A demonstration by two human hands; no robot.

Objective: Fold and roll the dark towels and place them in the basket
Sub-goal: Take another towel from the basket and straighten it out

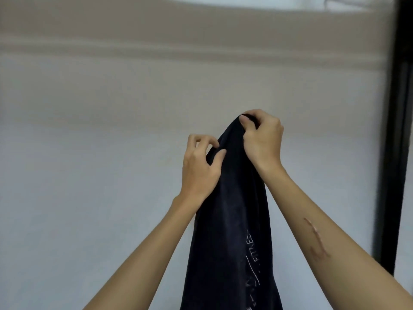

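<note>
Two bare forearms rise from the bottom corners of the frame and converge toward the centre; the one at lower right carries a long reddish mark on its skin. Between them hangs a dark towel (230,220), draped in vertical folds from just above centre down to the bottom edge. Pale lettering runs sideways up its lower right part; only "FITNESS" or something close to it can be read, the rest too small and creased to tell.

Right hand (262,136), right of centre: fingers curled tight over the towel's topmost bunch, thumb pressed in at the front, knuckles up. It grips the peak of the cloth, and the towel hangs from that grip.

Left hand (199,163), just left of centre and a little lower: thumb and curled fingers nip the towel's left edge just below the top. Index and middle fingers bend inward toward the cloth; how far they close on it behind the fold cannot be told. The two hands sit near each other, apart, with towel between.

Background blurred. Pale grey wall (89,198) fills the lower two thirds; a beige band (156,30) with a horizontal ridge crosses the upper third; a bright white patch shows at the top edge. A black vertical frame (400,130) runs down the right side
</note>
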